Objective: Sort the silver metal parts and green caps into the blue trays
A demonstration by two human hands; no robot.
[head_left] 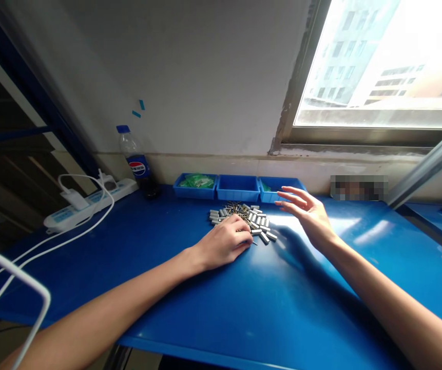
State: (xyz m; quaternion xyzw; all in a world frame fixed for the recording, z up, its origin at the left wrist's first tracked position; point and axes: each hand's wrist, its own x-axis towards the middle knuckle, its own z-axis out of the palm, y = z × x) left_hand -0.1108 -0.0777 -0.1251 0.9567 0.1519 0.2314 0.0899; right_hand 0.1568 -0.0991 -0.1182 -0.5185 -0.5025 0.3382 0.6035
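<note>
My left hand (229,240) rests on the blue table at the near edge of a pile of small metal parts. Its fingers are curled together, and the tip of a thin metal pin (254,243) pokes out by the fingertips; the rest of it is hidden. In the pile lie several short silver blocks (259,221) and a heap of thin brass-coloured pins (237,208). My right hand (306,209) is raised over the table, fingers stretched and apart, holding nothing. Its fingertips are in front of the right blue bin (282,185).
Behind the pile, a left bin (194,192) holds green packets, beside a middle bin (238,188). A cola bottle (138,164) stands at the back left, near a white power strip (90,205) with white cables (101,213). A metal bar (428,164) slants at the right.
</note>
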